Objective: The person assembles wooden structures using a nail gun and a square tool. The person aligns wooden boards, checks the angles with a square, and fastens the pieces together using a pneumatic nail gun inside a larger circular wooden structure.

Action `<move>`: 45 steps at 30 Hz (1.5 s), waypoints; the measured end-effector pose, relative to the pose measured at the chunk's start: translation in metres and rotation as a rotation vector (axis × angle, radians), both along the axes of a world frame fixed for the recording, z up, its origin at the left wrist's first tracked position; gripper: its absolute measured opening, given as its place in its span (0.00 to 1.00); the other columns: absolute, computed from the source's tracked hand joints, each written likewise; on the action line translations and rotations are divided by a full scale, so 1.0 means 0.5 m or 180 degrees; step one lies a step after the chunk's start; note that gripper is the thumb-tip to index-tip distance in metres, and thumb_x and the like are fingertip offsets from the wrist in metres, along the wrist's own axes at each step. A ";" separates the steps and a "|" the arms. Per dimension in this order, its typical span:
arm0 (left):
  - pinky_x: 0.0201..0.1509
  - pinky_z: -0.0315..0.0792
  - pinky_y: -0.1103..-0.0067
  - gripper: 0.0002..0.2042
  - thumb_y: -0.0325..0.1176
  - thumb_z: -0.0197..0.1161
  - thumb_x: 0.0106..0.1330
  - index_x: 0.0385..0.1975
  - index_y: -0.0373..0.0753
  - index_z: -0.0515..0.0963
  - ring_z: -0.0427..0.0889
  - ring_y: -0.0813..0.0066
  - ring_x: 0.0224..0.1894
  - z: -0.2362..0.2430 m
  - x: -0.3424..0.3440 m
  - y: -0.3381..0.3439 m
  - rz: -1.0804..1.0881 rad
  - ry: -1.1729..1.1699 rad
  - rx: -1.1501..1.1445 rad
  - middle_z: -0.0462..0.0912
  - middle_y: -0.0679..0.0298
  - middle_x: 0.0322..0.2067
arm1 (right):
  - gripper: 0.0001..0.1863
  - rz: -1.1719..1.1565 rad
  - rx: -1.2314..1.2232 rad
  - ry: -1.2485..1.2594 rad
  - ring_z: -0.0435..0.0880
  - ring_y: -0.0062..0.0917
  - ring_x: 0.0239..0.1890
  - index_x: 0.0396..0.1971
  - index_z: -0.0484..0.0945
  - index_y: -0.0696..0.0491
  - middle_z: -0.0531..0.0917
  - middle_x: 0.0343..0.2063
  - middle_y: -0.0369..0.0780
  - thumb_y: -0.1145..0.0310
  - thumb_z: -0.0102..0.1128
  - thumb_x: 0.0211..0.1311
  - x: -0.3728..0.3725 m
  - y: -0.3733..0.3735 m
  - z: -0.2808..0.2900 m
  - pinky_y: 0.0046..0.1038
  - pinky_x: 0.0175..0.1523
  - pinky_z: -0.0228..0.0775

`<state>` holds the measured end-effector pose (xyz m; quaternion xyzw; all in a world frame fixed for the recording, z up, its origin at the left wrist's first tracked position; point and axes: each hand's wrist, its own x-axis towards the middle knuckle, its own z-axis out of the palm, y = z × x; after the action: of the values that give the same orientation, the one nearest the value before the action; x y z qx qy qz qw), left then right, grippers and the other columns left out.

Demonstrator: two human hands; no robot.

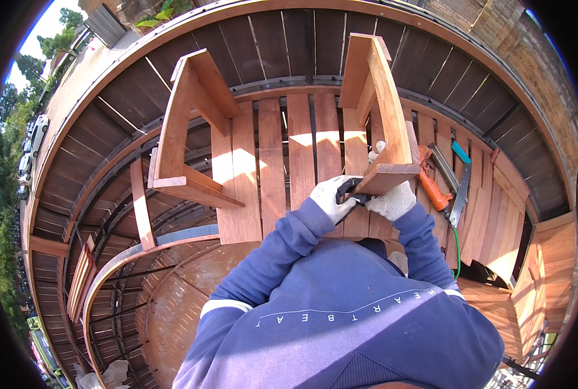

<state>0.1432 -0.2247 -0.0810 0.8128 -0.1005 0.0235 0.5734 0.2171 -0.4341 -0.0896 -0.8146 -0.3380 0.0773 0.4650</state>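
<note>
My left hand point(333, 198), in a white work glove, is closed at the near end of the right wooden bracket frame point(390, 104). Something black point(350, 190) shows at its fingers; I cannot tell whether it is a small object or part of the glove. Close beside it, my right hand point(394, 201), also gloved in white, curls in under the frame's near end, with its fingers partly hidden by the wood. The frame stands upright on reddish slats point(273, 162). A matching wooden frame point(180, 123) stands farther left. Inside the right frame lies a small whitish item point(376, 151).
Right of the frame lie an orange power tool point(433, 185) with a green cord point(457, 253) and a metal square with a teal handle point(460, 194). A curved dark slatted wall point(315, 42) rises behind. A loose slat point(141, 204) bridges the left side, beside a round rusty plate point(191, 292).
</note>
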 end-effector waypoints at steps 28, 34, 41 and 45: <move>0.57 0.75 0.79 0.16 0.16 0.59 0.66 0.54 0.27 0.74 0.83 0.73 0.50 -0.050 -0.124 0.102 0.0560 0.0462 -0.0575 0.83 0.56 0.47 | 0.43 -0.3832 -0.3157 0.0513 0.79 0.51 0.55 0.66 0.67 0.54 0.79 0.51 0.58 0.49 0.65 0.49 -0.099 -0.606 -0.045 0.42 0.61 0.70; 0.55 0.76 0.74 0.18 0.14 0.57 0.63 0.53 0.29 0.75 0.84 0.64 0.47 0.139 -0.215 0.172 0.2255 -0.1588 -0.0633 0.82 0.51 0.48 | 0.43 -0.3837 -0.3098 0.0492 0.79 0.47 0.58 0.64 0.68 0.57 0.79 0.53 0.59 0.55 0.68 0.45 -0.053 -0.646 -0.075 0.39 0.62 0.70; 0.65 0.70 0.67 0.32 0.41 0.60 0.71 0.70 0.36 0.58 0.72 0.62 0.63 0.125 -0.250 0.439 0.2717 -0.1987 -0.0664 0.70 0.54 0.62 | 0.42 -0.4371 -0.2854 0.0247 0.77 0.51 0.58 0.62 0.70 0.55 0.77 0.53 0.60 0.59 0.68 0.41 -0.018 -0.621 -0.056 0.40 0.64 0.68; 0.66 0.69 0.68 0.35 0.55 0.57 0.71 0.70 0.40 0.58 0.72 0.64 0.63 -0.051 -0.224 0.515 0.2168 -0.0882 -0.2097 0.68 0.57 0.64 | 0.42 -0.4648 -0.2657 -0.0371 0.74 0.51 0.59 0.63 0.70 0.52 0.75 0.54 0.59 0.60 0.71 0.42 -0.016 -0.618 -0.053 0.43 0.65 0.67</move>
<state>0.0309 0.0328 -0.1066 0.5643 0.1083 0.3479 0.7408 0.2091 -0.7433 -0.1163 -0.9364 0.3064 -0.1664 0.0408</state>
